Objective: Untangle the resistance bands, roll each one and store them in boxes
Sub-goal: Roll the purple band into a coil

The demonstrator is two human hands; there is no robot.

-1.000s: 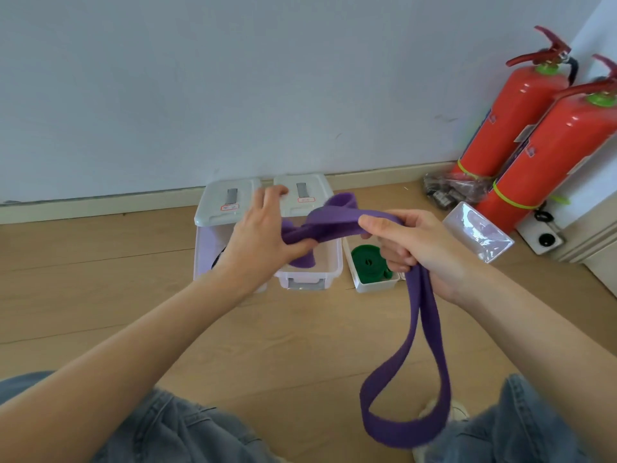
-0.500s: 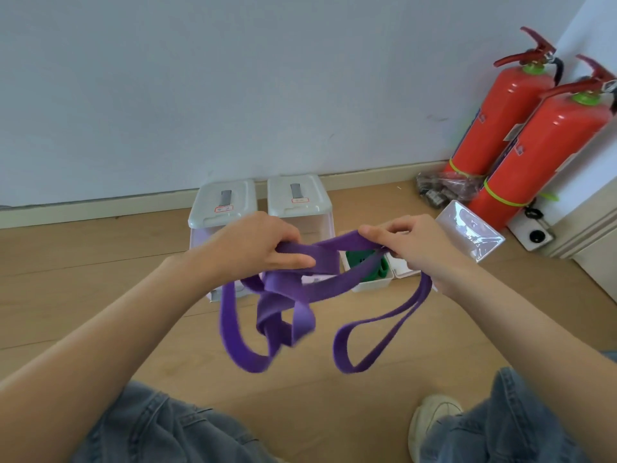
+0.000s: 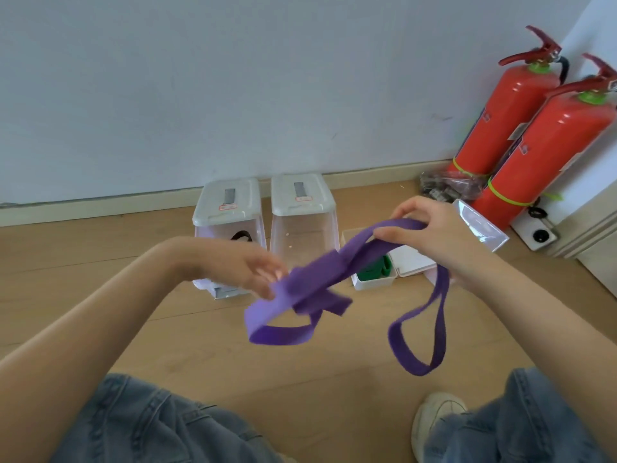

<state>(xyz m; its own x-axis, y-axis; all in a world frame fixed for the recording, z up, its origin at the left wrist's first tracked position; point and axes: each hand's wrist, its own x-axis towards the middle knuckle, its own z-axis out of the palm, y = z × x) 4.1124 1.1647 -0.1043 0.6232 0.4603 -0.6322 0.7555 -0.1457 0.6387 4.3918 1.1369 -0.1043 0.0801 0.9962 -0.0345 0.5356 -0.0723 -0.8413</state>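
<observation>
A purple resistance band (image 3: 337, 262) stretches in the air between my two hands above the wooden floor. My right hand (image 3: 430, 235) pinches its upper right end, and a long loop hangs down from there. My left hand (image 3: 247, 269) touches the band's lower left part with its fingertips, where loose folds and a second loop dangle; the grip there is blurred. Behind the band stand two clear boxes with white lids (image 3: 230, 208) (image 3: 302, 202) and a small open white box (image 3: 374, 279) holding a rolled green band (image 3: 375, 267).
Two red fire extinguishers (image 3: 510, 108) lean in the right corner, with a dark plastic bag (image 3: 444, 188) at their base. A clear lid (image 3: 480, 225) lies by my right hand. My jeans-clad knees and a white shoe (image 3: 434, 419) fill the bottom.
The rolled part at my left hand has come loose into hanging loops. My left hand has dropped lower and left; the band now slants down from my right hand.
</observation>
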